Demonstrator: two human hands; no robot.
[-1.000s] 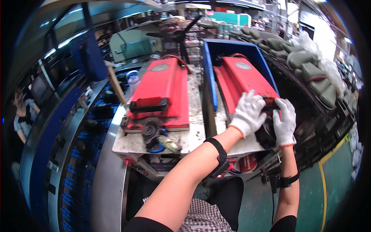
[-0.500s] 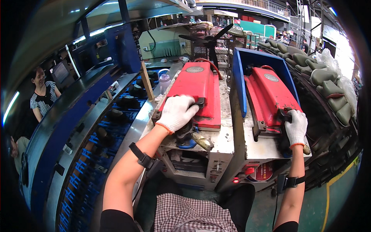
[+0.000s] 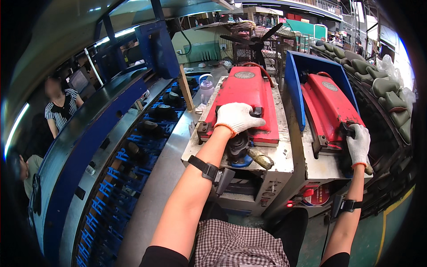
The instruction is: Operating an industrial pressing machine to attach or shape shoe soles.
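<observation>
Far to the left of the gloved left hand [image 3: 236, 117], a person in a striped top [image 3: 61, 112] stands behind a long blue beam [image 3: 80, 156], and a second person [image 3: 34, 171] shows partly, lower down. Between them and the left hand runs a line of blue racks [image 3: 106, 190] bearing dark pieces [image 3: 150, 129], then the bare metal of a steel bench [image 3: 155, 187]. Just beyond the left hand, up and to its left, stands a clear bottle [image 3: 207, 91] near a wooden post [image 3: 184, 89]. The left hand lies palm down over the left black handle [image 3: 257, 111] at the near end of a red cover [image 3: 249, 86]; its thumb points right, but its fingers are hidden, so I cannot tell how tightly they close. Just below that hand sit a dark round part [image 3: 237, 145] and an olive-tan wad [image 3: 261, 159]. The hands are well apart. Between them, farther back, rises a blue hood [image 3: 295, 86] around the rear of a second red cover [image 3: 327, 100]. At its near end the gloved right hand [image 3: 358, 141] curls its fingers over the right black handle [image 3: 345, 130]. Right of it, beyond, olive shaped pieces [image 3: 391, 100] line a sloping rack.
</observation>
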